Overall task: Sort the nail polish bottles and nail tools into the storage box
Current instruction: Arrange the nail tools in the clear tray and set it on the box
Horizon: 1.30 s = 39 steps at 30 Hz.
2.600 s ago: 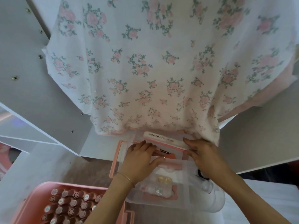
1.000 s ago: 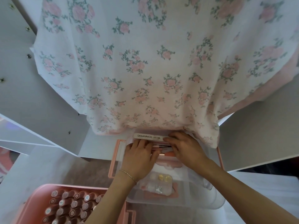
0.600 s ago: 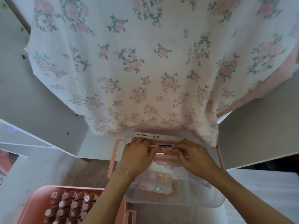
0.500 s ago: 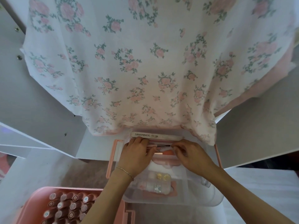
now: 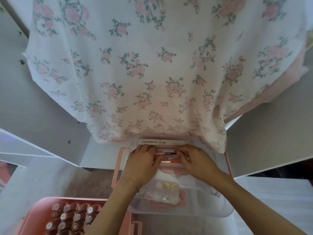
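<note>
A clear storage box with pink trim (image 5: 227, 160) lies open in front of me. A white nail file (image 5: 162, 142) printed SANANMOG rests along its far edge. Both hands are at the far compartment. My left hand (image 5: 142, 162) and my right hand (image 5: 197, 160) pinch thin nail tools (image 5: 166, 154), pink and black brush-like sticks, between their fingertips. A clear divided case of small nail decorations (image 5: 162, 192) lies in the box nearer to me. A pink tray (image 5: 39, 216) at the lower left holds several nail polish bottles (image 5: 74, 217) standing upright.
A white cloth with pink flowers (image 5: 152, 65) hangs over the far side and drapes down to the box's far edge. White furniture panels (image 5: 33, 116) stand left and right. A white tabletop (image 5: 271, 197) lies under the box.
The nail file came to rest along the box's far edge and my right hand left it. Both hands now meet over the thin tools in the far compartment.
</note>
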Available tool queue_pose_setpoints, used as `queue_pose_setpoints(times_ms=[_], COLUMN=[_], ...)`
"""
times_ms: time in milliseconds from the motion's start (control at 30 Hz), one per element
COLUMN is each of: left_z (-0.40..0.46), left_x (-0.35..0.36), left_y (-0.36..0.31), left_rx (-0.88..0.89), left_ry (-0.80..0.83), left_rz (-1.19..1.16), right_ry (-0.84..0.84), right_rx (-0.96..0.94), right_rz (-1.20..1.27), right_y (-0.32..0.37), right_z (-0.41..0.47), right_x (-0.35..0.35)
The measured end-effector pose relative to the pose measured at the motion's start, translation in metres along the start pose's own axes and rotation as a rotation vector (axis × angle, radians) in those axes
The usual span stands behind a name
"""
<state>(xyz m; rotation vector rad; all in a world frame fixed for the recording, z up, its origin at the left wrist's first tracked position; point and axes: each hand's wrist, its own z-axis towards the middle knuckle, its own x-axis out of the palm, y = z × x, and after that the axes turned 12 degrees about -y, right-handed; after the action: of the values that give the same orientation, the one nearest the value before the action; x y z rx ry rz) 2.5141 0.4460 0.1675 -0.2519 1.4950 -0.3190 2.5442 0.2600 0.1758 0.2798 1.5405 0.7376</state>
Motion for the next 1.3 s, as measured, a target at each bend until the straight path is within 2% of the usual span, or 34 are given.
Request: queue_pose_setpoints(times_ms=[167, 333, 433, 533, 667, 767, 900, 1033, 1300], left_z=[0.004, 0.002, -0.005, -0.016, -0.029, -0.038, -0.042, -0.040, -0.041], left_x=[0.000, -0.005, -0.018, -0.027, -0.030, -0.021, -0.015, -0.014, -0.012], left_y=[-0.003, -0.001, -0.002, 0.005, 0.018, 0.027, 0.030, 0.030, 0.030], left_rx=[-0.009, 0.030, 0.077, 0.080, -0.074, -0.214, -0.366, -0.370, -0.356], left_ry=[-0.018, -0.062, -0.177, -0.364, -0.466, -0.428, -0.392, -0.407, -0.450], left_rz=[0.009, -0.063, -0.157, -0.183, -0.208, -0.258, -0.443, -0.470, -0.488], right_ry=[0.108, 0.112, 0.082, 0.037, 0.086, 0.174, 0.253, 0.318, 0.356], right_rx=[-0.111, -0.119, -0.154, -0.243, -0.304, -0.351, -0.319, -0.286, -0.213], right_rz=[-0.035, -0.036, -0.074, -0.145, -0.135, -0.193, -0.313, -0.352, -0.267], right_y=[0.013, 0.010, 0.008, 0.011, 0.023, 0.030, 0.036, 0.042, 0.041], right_z=[0.004, 0.000, -0.001, 0.002, 0.007, 0.009, 0.011, 0.014, 0.023], right_x=[0.008, 0.010, 0.010, 0.012, 0.018, 0.027, 0.035, 0.041, 0.039])
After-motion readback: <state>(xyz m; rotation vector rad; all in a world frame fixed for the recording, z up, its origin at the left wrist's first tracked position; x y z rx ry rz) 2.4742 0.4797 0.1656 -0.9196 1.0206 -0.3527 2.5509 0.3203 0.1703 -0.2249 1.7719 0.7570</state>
